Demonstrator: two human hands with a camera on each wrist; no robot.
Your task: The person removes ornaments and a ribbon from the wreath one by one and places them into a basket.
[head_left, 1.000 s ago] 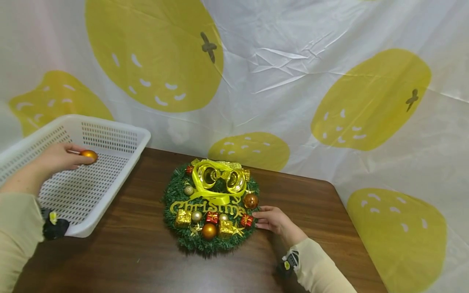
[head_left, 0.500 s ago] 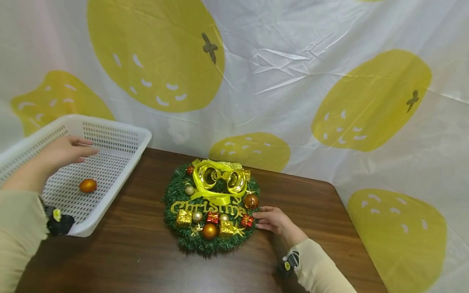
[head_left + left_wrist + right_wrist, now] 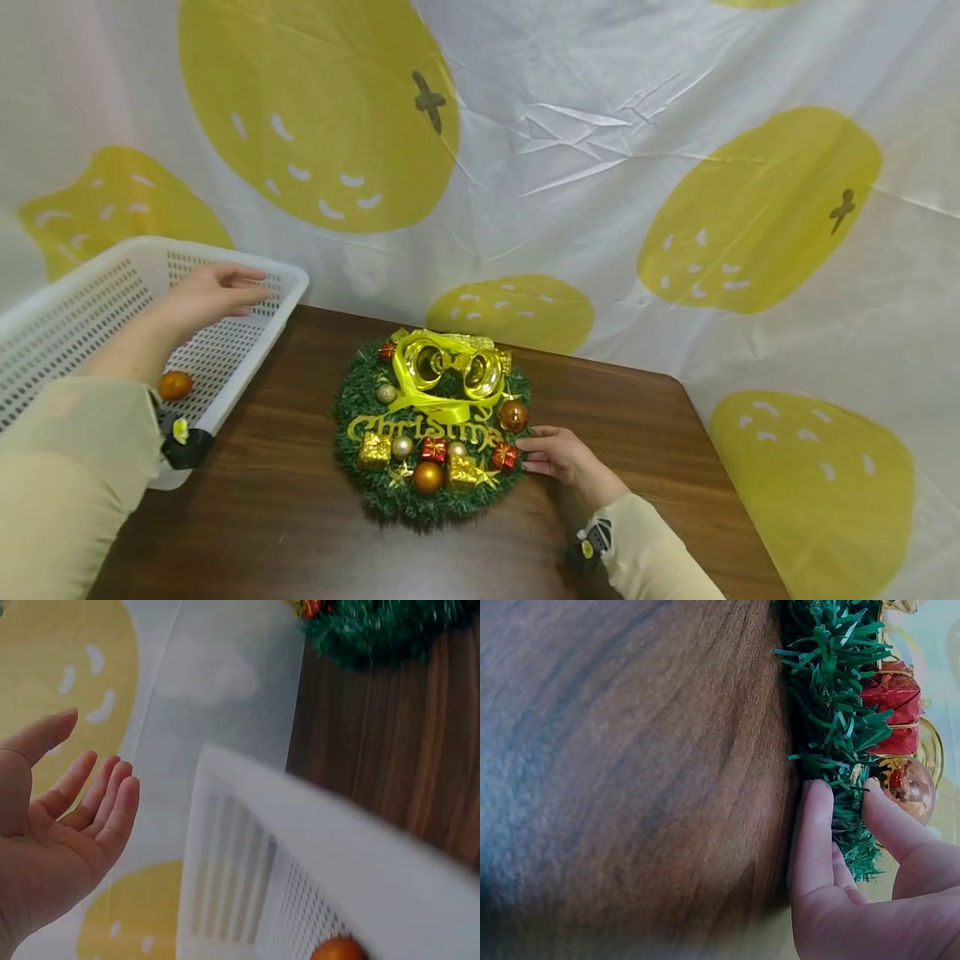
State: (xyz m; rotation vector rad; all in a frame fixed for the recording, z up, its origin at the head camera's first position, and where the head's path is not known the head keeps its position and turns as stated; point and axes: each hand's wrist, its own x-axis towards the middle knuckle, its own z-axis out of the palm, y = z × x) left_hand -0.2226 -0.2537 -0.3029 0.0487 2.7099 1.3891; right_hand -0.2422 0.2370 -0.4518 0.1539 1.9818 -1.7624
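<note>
A green Christmas wreath lies on the table, dressed with golden bells, yellow ribbon, small gift boxes, baubles and gold lettering. My right hand pinches its right edge; in the right wrist view the thumb and fingers close on the green tinsel beside a copper bauble. Above the far right part of a white plastic basket is my left hand, its fingers loosely spread with nothing in them. An orange bauble rests on the basket floor, partly behind the left forearm.
The dark wooden table meets a white curtain with yellow fruit prints along its back edge. The basket stands at the table's left, its high slotted walls rising beside the left arm.
My left hand let go of the orange bauble, which dropped onto the basket floor. That hand then moved right, towards the basket's far right corner. The right hand stays at the wreath.
</note>
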